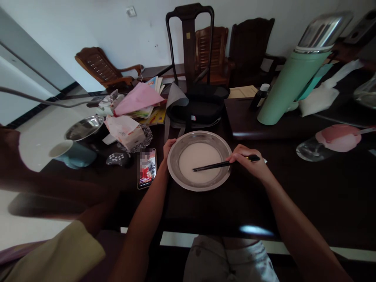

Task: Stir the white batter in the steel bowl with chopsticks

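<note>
A wide steel bowl [174, 172] of milky white liquid [202, 154] stands on the dark table in front of me. My left hand [168, 148] grips the bowl's left rim, its fingers partly hidden behind the wall. Black chopsticks [213, 166] are held in my right hand [248, 158] at the bowl's right side. Their tips reach into the liquid near the middle. A phone [147, 168] with a lit screen lies left of the bowl, beside my left forearm.
A green thermos [289, 86] and dark bottle [260, 96] stand back right, near a pink-lidded glass jar [337, 138]. Leftward are a mug [75, 153], another metal bowl [85, 127], a game controller [118, 159] and tissues [129, 133]. A black bag [202, 103] sits behind the bowl. Another person's sleeve [67, 254] is at lower left.
</note>
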Demonstrator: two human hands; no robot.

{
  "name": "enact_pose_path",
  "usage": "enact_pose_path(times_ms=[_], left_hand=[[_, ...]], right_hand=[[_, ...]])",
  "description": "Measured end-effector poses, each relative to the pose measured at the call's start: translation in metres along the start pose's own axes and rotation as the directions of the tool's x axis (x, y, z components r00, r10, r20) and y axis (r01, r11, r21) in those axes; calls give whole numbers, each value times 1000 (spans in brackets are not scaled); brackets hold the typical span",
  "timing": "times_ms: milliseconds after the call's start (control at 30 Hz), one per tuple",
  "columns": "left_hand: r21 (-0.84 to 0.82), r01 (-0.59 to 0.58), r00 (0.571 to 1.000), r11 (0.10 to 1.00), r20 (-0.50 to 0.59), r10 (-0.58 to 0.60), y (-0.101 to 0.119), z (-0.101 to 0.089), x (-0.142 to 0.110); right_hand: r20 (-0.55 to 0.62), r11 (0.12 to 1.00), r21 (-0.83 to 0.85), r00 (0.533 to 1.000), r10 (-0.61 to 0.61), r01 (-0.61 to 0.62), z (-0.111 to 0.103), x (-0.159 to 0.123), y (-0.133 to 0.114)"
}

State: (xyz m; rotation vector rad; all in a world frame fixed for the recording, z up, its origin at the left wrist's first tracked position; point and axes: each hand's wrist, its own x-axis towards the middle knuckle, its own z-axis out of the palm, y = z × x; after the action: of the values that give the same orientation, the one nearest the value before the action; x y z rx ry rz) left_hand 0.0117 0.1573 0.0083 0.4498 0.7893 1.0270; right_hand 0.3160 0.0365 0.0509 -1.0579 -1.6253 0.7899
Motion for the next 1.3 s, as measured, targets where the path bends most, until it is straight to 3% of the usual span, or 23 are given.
enact_pose_path(times_ms=[100, 200, 367, 433, 567, 733, 900, 1067, 1233, 1300], left_hand=[[33, -8, 997, 999, -79, 10, 1, 2, -1], [28, -15, 991, 999, -135, 19, 2, 6, -2], [41, 7, 984, 999, -178, 1, 3, 13, -6], [34, -18, 980, 999, -197, 24, 3, 16, -7], [33, -12, 985, 999, -174, 17, 2, 19, -10], [68, 7, 996, 998, -94, -1, 1, 14, -12], [60, 6, 996, 998, -93, -1, 1, 13, -11], [58, -10, 995, 998, -96, 16, 0, 14, -9], [57, 4, 994, 998, -110, 2, 1, 10, -6], [59, -12, 992, 998, -121, 20, 1, 10, -5]], right_hand=[[-71, 999, -40, 997, -9, 6, -1, 0, -1], [-155, 998, 43, 986, 55, -49, -3, 0, -1], [-13, 1000, -2, 1000, 21, -21, 0, 1, -2], [-43, 999, -32, 999, 4, -5, 0, 2, -2], [-126, 998, 38, 990, 58, -54, -3, 1, -1], [-4, 1000, -26, 1000, -4, 3, 0, 0, 0], [-129, 999, 26, 990, 49, -46, -2, 1, 1], [-26, 1000, -20, 1000, 12, -13, -1, 1, 0], [-148, 999, 13, 988, 53, -51, -3, 0, -1], [-113, 997, 41, 991, 69, -65, -2, 0, -1]])
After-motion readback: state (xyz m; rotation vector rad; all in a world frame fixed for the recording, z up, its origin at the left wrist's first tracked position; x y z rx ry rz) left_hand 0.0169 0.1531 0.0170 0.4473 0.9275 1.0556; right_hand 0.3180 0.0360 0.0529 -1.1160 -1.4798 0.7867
